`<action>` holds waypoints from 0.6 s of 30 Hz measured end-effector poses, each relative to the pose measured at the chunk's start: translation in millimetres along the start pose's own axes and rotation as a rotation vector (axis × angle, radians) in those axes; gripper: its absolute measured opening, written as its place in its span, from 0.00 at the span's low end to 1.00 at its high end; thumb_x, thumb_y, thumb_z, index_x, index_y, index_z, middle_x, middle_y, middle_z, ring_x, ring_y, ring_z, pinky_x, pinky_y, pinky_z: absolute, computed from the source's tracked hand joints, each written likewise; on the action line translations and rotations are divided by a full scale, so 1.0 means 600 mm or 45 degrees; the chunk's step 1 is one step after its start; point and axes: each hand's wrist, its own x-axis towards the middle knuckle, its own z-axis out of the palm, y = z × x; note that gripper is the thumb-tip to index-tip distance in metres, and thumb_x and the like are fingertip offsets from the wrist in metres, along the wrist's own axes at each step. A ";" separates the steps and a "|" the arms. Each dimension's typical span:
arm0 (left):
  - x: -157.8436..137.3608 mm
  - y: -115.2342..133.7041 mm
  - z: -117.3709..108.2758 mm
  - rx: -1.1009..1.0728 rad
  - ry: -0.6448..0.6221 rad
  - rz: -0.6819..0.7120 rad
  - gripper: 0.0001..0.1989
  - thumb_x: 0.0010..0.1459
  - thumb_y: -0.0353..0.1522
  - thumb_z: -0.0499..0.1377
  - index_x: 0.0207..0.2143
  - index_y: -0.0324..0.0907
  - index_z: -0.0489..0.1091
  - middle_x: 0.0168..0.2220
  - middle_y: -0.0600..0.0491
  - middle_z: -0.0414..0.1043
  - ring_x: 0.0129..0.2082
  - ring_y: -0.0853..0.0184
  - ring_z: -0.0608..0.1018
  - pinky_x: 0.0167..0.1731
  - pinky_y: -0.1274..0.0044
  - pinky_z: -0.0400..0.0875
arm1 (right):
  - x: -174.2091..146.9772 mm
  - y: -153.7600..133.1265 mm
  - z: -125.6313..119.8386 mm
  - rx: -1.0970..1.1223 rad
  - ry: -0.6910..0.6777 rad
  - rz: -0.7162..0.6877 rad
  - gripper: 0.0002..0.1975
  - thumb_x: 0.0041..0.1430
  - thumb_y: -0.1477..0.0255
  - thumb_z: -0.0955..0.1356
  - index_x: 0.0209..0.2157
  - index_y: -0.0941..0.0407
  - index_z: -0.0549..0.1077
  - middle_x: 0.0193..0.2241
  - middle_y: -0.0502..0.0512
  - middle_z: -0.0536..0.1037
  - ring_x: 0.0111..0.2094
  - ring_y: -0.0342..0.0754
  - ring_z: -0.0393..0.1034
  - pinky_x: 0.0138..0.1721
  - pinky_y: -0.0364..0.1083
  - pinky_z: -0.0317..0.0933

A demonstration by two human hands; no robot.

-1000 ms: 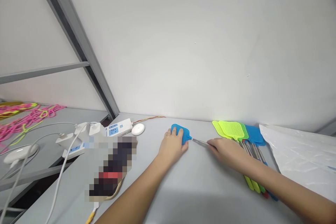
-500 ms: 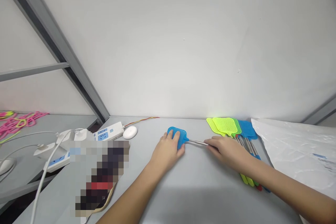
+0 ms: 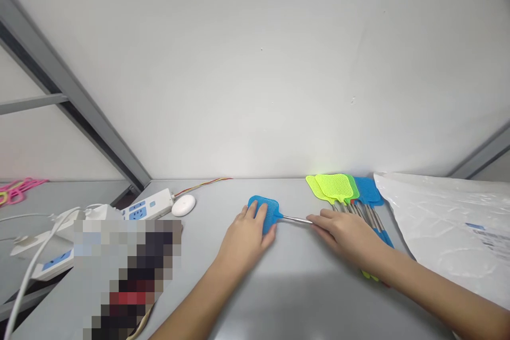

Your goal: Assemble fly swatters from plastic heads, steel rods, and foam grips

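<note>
A blue fly swatter [image 3: 272, 211] with a square mesh head and a thin metal shaft lies low over the table. My left hand [image 3: 247, 231] grips the mesh head, its fingers across the top and the thumb at the near edge. Closed round the other end is my right hand [image 3: 340, 228], which hides the swatter's handle. Just beyond and partly under the right forearm lies a row of more fly swatters: yellow-green ones [image 3: 337, 187], a green one [image 3: 353, 187] and blue ones [image 3: 368, 191]. Their lower handles are partly covered by my right arm.
To the right lies a white plastic bag [image 3: 434, 223]. On the left are a white power strip [image 3: 159, 206], a white oval device [image 3: 184, 205], plugs with cables [image 3: 64, 223] and a pixelated object [image 3: 135, 276]. Pink items [image 3: 19, 190] rest on the farther surface. A wall stands behind.
My view has turned slightly to the right, so the surroundings sit farther left. Both hands keep their hold on the blue fly swatter, with little visible movement.
</note>
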 end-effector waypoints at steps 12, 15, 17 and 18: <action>0.007 -0.017 0.025 -0.392 0.145 -0.032 0.25 0.60 0.43 0.52 0.58 0.45 0.60 0.60 0.46 0.60 0.58 0.55 0.64 0.56 0.62 0.58 | -0.007 0.013 0.025 -0.121 0.127 -0.038 0.15 0.68 0.70 0.57 0.50 0.53 0.70 0.31 0.51 0.73 0.29 0.45 0.69 0.26 0.44 0.52; 0.011 -0.024 0.033 -0.591 0.201 -0.094 0.27 0.57 0.43 0.57 0.57 0.47 0.59 0.61 0.46 0.57 0.59 0.55 0.63 0.56 0.62 0.59 | -0.008 0.012 0.025 -0.151 0.146 -0.044 0.14 0.67 0.72 0.58 0.49 0.54 0.70 0.29 0.51 0.73 0.29 0.45 0.69 0.25 0.44 0.50; 0.015 -0.027 0.034 -0.728 0.240 -0.150 0.28 0.54 0.42 0.60 0.56 0.47 0.60 0.60 0.46 0.58 0.59 0.55 0.63 0.56 0.62 0.59 | -0.008 0.009 0.024 -0.159 0.164 -0.051 0.14 0.66 0.73 0.59 0.49 0.54 0.70 0.28 0.51 0.73 0.29 0.45 0.69 0.24 0.44 0.48; 0.017 -0.028 0.033 -0.794 0.259 -0.187 0.29 0.52 0.42 0.61 0.56 0.48 0.60 0.58 0.47 0.59 0.58 0.55 0.64 0.56 0.63 0.59 | -0.009 0.007 0.024 -0.162 0.183 -0.054 0.13 0.66 0.73 0.59 0.48 0.54 0.70 0.28 0.50 0.72 0.28 0.45 0.68 0.24 0.44 0.47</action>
